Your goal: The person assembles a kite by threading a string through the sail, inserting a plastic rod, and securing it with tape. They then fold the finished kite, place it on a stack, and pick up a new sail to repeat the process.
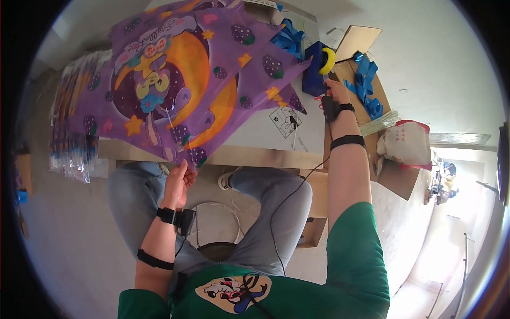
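A purple kite-like fabric sheet (159,80), printed with a cartoon figure, an orange moon, stars and berries, spreads over the table and a little past its near edge. My left hand (179,178) pinches its lower corner at that edge. A second layer with the same print shows at its right. At the table's right side stands a blue tape dispenser (313,72) with a yellow-cored roll (328,61). My right hand (336,94) is at the front of this dispenser, fingers bent together; what they grip, if anything, is hidden behind the hand and the strapped wrist device.
Stacked plastic-wrapped packs (74,117) hang over the table's left end. Blue ribbon (366,85) lies in an open cardboard box (380,98) on the right, near thin pale sticks (380,123) and a white-and-red bag (406,143). A black cable (279,207) runs across my lap.
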A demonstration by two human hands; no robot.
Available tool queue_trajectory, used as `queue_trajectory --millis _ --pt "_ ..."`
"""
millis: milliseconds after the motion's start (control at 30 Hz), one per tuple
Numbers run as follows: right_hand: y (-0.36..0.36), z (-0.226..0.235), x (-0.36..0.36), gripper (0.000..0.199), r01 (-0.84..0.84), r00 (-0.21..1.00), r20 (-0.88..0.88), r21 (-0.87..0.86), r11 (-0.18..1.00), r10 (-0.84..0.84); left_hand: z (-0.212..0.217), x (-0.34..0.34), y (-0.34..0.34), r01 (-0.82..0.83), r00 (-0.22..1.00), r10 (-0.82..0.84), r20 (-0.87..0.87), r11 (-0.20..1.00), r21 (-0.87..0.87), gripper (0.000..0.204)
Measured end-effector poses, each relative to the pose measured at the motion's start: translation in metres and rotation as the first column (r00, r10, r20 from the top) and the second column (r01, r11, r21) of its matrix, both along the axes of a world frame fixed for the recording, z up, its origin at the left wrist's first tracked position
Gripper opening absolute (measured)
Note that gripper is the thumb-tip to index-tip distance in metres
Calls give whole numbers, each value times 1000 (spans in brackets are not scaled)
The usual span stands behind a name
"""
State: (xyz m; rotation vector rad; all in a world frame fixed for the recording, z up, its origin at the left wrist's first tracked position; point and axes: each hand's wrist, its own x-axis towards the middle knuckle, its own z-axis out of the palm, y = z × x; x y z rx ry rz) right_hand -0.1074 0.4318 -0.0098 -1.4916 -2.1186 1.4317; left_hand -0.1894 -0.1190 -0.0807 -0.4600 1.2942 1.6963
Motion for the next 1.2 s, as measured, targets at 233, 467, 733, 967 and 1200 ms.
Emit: queue_trajectory --millis 233,467,733,967,1200 --pt "-9 -14 3 18 245 821 -363 -472 847 -440 2 -3 7 -26 1000 27 -11 998 53 22" --pt "-29 -52 33 19 32 823 -529 -318 948 -206 0 0 4 -52 999 53 -14 997 48 19" --pt "-55 -64 45 12 320 802 -439 -257 912 -405 -10 5 3 -46 998 50 -46 994 100 17" --pt "-223 -42 36 8 36 829 -503 -390 920 -246 -8 8 -1 14 998 -10 -66 997 70 21" --pt "-416 -45 48 8 -76 865 -398 -704 706 -304 -16 19 1 35 999 -33 -18 994 107 18"
